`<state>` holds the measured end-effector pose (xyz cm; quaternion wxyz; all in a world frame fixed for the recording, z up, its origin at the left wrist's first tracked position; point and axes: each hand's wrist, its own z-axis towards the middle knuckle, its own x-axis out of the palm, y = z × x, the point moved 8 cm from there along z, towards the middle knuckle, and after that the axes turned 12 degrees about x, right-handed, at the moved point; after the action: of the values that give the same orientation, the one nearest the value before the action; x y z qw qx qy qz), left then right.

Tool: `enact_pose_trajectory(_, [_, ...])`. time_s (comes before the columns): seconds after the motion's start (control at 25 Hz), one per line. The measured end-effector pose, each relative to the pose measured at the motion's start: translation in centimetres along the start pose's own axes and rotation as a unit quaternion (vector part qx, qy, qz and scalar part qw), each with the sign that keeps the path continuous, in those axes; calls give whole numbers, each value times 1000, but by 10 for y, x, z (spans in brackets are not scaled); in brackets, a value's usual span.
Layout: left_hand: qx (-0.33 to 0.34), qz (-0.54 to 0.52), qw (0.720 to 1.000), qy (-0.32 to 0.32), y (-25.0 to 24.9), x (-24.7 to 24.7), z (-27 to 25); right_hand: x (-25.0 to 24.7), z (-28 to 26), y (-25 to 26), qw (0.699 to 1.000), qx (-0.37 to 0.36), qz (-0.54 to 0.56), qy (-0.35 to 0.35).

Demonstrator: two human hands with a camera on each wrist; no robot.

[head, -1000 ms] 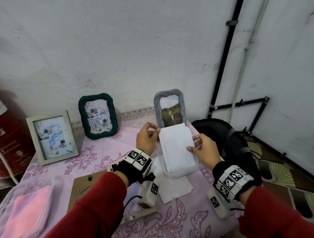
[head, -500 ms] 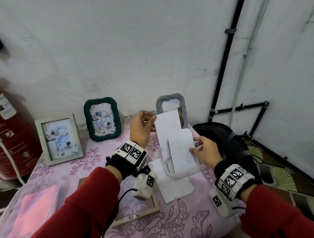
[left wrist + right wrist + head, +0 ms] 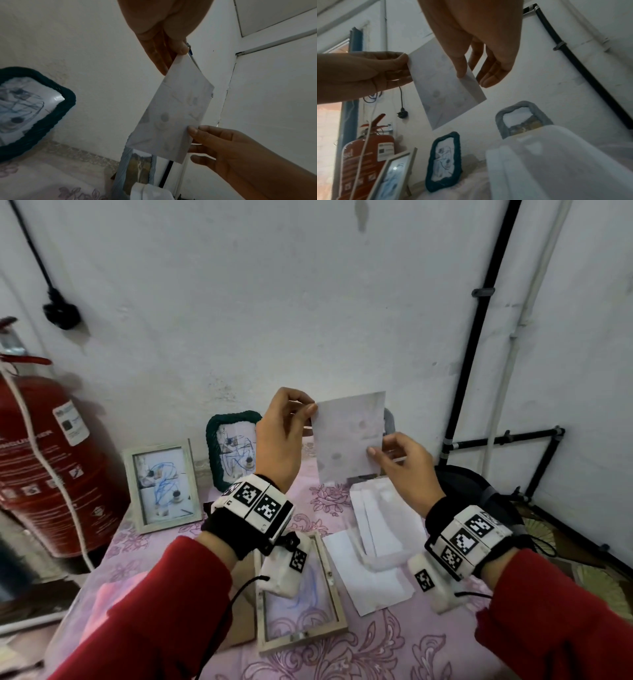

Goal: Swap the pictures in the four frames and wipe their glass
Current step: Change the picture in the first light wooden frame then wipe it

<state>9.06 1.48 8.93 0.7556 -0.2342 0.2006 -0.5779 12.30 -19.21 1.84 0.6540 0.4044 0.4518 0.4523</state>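
We hold one print [image 3: 349, 436] aloft, left hand [image 3: 279, 440] pinching its top corner, right hand [image 3: 406, 469] its lower edge. Below our grip an opened frame [image 3: 298, 594] lies on the worktop [image 3: 394, 645]; three frames beyond stand untouched, so most swapping and wiping seemingly remains.

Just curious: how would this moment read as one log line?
left hand: pinches print | right hand: pinches print | print: raised above table

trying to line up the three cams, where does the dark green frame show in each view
Head: dark green frame stands left of centre, against the wall behind the left hand.
Left wrist: at the left edge.
Right wrist: low centre.
Shared landmark: the grey frame.
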Motion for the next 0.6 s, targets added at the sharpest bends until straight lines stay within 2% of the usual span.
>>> enact_pose_trajectory(0.12, [-7, 0, 1000, -11, -5, -19, -1, 19, -7, 11, 998, -2, 46, 37])
enact_pose_trajectory(0.24, [-51, 43, 997, 38, 5, -32, -19, 42, -18, 12, 993, 23, 77, 85])
enact_pose_trajectory(0.32, [-95, 52, 991, 78, 20, -38, -38, 54, -27, 11, 991, 32, 76, 103])
enact_pose_trajectory(0.44, [-167, 54, 980, 96, 40, -56, -71, 69, -42, 1, 988, 54, 71, 124])
enact_pose_trajectory(0.6, [-199, 59, 972, 114, 53, -75, -105, 91, -62, -25, 976, 100, 42, 188])
